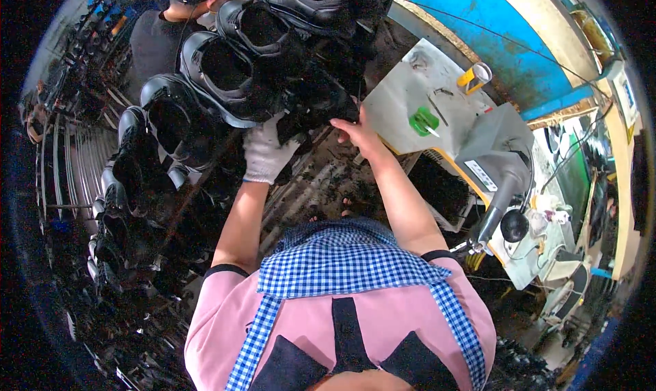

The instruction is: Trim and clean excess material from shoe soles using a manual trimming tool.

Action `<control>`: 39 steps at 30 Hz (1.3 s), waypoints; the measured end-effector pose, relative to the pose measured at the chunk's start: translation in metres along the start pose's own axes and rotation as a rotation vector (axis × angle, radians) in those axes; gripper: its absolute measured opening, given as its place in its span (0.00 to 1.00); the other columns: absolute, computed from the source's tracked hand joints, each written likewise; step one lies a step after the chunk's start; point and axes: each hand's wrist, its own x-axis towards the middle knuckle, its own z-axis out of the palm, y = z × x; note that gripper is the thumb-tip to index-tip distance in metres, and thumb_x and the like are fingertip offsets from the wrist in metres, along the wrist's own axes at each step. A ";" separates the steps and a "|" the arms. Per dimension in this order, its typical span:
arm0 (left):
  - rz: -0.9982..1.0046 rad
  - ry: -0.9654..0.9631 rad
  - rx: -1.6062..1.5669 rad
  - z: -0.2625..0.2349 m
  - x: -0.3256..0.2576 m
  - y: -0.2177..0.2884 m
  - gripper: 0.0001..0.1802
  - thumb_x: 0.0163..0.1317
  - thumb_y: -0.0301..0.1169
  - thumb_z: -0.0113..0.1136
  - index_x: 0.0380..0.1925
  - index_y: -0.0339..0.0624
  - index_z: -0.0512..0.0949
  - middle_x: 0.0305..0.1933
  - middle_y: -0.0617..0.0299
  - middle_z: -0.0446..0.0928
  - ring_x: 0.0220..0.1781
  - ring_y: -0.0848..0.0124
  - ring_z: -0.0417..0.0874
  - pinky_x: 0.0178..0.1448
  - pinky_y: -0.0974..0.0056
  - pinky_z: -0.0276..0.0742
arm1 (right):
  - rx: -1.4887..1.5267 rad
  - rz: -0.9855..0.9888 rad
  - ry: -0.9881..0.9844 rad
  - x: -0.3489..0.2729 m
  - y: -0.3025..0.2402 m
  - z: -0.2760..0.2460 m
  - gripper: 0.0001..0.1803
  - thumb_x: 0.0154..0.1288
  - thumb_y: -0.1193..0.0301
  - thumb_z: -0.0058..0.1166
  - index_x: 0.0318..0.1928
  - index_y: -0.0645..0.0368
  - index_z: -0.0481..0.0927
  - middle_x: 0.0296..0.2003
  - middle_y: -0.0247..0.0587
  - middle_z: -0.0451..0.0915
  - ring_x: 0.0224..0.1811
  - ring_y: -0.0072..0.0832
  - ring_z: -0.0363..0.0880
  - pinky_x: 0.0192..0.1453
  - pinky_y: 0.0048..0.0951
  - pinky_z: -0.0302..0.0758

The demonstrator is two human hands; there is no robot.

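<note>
A black shoe (pixel 316 107) is between my two hands, its details mostly lost in the dark. My left hand (pixel 268 152), in a white knit glove, is closed on its near left side, fingers partly hidden behind the black material. The bare right hand (pixel 358 132) grips the right edge, with the thumb pointing left across the near side and the fingers mostly hidden. Just beyond the glove, a finished-looking black shoe (pixel 222 70) stands in a row with several others, including a black shoe (pixel 171 114) to its left.
Right of my hands is a grey worktable (pixel 403 90) with a green object (pixel 424 121), a yellow can (pixel 474 77) and a grey machine (pixel 502 152). A crate (pixel 444 186) sits beneath. At far left, a co-worker in dark clothes (pixel 160 42) is beyond the shoe rack (pixel 75 165).
</note>
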 end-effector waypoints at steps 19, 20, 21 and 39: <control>0.097 -0.035 0.303 0.033 0.001 -0.025 0.35 0.48 0.35 0.67 0.60 0.52 0.68 0.47 0.58 0.77 0.52 0.59 0.77 0.61 0.53 0.68 | 0.354 0.170 -0.091 -0.024 0.041 -0.007 0.23 0.61 0.60 0.54 0.54 0.49 0.66 0.46 0.32 0.77 0.29 0.28 0.84 0.12 0.14 0.52; 0.103 -0.037 0.299 0.038 0.001 -0.028 0.35 0.48 0.35 0.67 0.60 0.52 0.68 0.47 0.58 0.77 0.52 0.59 0.77 0.61 0.53 0.68 | 0.316 -0.055 -0.138 -0.035 0.046 -0.012 0.21 0.61 0.61 0.53 0.53 0.49 0.68 0.44 0.31 0.78 0.28 0.28 0.84 0.12 0.13 0.52; 0.125 0.040 0.365 0.043 -0.001 -0.033 0.36 0.47 0.36 0.68 0.60 0.54 0.68 0.50 0.57 0.76 0.54 0.57 0.75 0.61 0.53 0.68 | 0.315 -0.056 -0.129 -0.043 0.045 -0.026 0.21 0.61 0.61 0.53 0.53 0.49 0.68 0.44 0.31 0.78 0.28 0.28 0.84 0.12 0.13 0.52; 0.388 -0.720 -1.056 -0.015 -0.021 0.156 0.15 0.60 0.33 0.60 0.43 0.35 0.78 0.35 0.53 0.80 0.37 0.65 0.80 0.42 0.65 0.74 | 0.054 -0.230 0.352 -0.208 -0.062 -0.053 0.39 0.56 0.74 0.65 0.66 0.60 0.61 0.53 0.37 0.73 0.48 0.23 0.75 0.47 0.24 0.75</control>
